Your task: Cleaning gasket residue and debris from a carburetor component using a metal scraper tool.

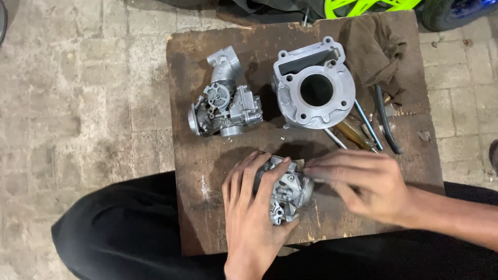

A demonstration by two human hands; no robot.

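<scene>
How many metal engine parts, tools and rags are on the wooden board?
Carburetors: 2, one free, one between the left hand and right hand
Cylinder block: 1
Screwdrivers: 2, perhaps more
Brown rag: 1
Black hose: 1
Total: 7

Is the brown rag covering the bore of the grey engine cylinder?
No, the brown rag lies beside the engine cylinder, whose round bore is open.

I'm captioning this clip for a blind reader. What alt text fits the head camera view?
Two bare hands work on a small metal carburetor on a worn wooden board: the left hand cups it, the right hand touches its side. Further back lie a second carburetor, an engine cylinder, a brown rag and screwdrivers.
</scene>
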